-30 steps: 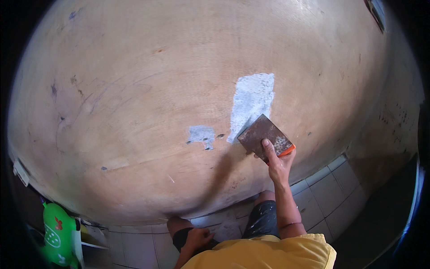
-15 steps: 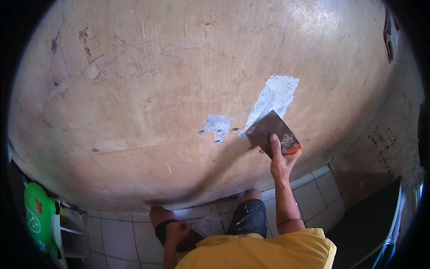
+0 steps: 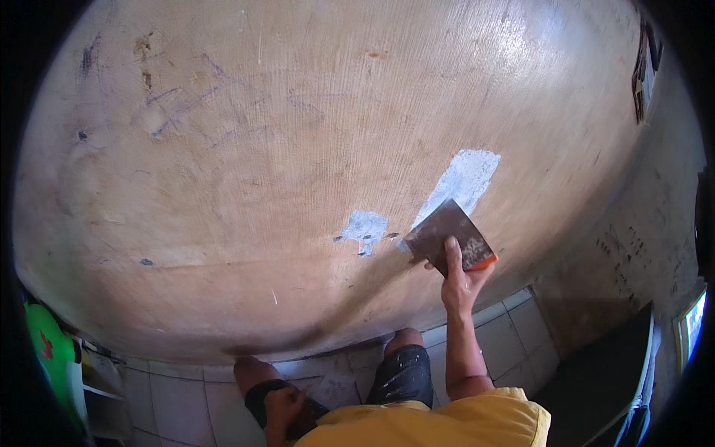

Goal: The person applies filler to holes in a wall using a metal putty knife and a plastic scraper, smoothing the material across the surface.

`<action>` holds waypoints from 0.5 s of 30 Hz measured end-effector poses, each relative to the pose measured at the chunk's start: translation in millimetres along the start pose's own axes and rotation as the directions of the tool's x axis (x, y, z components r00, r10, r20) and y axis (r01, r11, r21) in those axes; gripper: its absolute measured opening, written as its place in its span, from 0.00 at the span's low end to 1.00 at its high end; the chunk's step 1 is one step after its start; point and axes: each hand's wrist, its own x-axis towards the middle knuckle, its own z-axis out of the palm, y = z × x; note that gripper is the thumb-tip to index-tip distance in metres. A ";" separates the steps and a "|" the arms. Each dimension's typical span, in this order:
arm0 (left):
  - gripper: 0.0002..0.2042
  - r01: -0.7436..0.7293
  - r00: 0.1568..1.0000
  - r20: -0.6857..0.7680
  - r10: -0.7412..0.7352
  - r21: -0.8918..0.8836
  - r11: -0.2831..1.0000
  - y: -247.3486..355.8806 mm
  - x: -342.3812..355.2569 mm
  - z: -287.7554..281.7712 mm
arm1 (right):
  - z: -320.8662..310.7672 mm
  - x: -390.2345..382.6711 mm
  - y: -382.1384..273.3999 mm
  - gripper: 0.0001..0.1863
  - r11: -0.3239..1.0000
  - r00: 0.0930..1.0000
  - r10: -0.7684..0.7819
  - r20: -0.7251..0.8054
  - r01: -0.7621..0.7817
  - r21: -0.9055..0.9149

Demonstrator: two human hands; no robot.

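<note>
My right hand (image 3: 465, 283) grips a wide, rust-stained metal scraper (image 3: 448, 231) with an orange edge or handle, thumb over the flat blade. The blade lies at the lower end of a long pale scraped patch (image 3: 465, 179) on the tan wall (image 3: 283, 149). A smaller irregular pale patch (image 3: 365, 227) with dark chips is to its left. My left hand (image 3: 283, 406) is low at my left thigh, fingers curled; whether it holds anything is unclear.
A tiled floor (image 3: 179, 402) runs along the wall's foot. A green inflatable toy (image 3: 46, 350) and white shelving (image 3: 100, 391) are at lower left. A side wall (image 3: 625, 253), a dark panel (image 3: 596, 380) and a bright framed object (image 3: 689, 335) are at the right.
The view has shifted, showing more of the upper wall and the side wall. The scraper stays at the long patch's lower end, with slight change in angle.
</note>
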 end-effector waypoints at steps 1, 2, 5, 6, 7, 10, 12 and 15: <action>0.16 -0.021 1.000 -0.010 0.021 -0.017 1.000 -5.7 2.4 1.7 | 7.6 0.9 -2.2 0.10 1.000 1.000 0.002 0.023 -0.002 -0.004; 0.16 -0.041 0.999 -0.021 0.041 -0.035 0.999 -9.8 2.2 3.4 | 12.0 0.4 -5.0 0.11 1.000 0.999 0.003 0.046 -0.003 -0.008; 0.16 0.029 0.999 -0.030 -0.030 -0.037 0.999 -0.9 7.0 -8.7 | 7.7 -3.6 -16.6 0.11 0.998 0.998 0.057 0.021 -0.057 -0.026; 0.15 0.013 0.999 -0.048 -0.014 -0.032 0.999 -2.4 8.4 -8.5 | 3.0 -3.8 -14.4 0.14 0.994 0.993 0.105 0.048 -0.105 -0.013; 0.15 -0.005 0.998 -0.060 0.004 -0.031 0.999 -2.7 9.8 -6.0 | 3.7 -3.4 -15.2 0.14 0.996 0.994 0.092 0.053 -0.090 -0.025; 0.15 -0.056 0.995 -0.078 0.055 -0.006 0.998 2.8 14.2 -6.0 | 7.7 1.5 -19.1 0.13 0.996 0.995 0.081 0.062 -0.078 -0.036; 0.15 -0.044 0.997 -0.068 0.043 -0.014 0.999 4.1 12.7 -5.8 | 7.8 3.6 -18.8 0.11 0.994 0.992 0.113 0.060 -0.113 -0.007; 0.15 -0.014 0.999 -0.041 0.013 -0.030 0.999 1.3 14.2 2.5 | 10.9 4.8 -13.4 0.11 0.998 0.998 0.062 0.031 -0.062 -0.005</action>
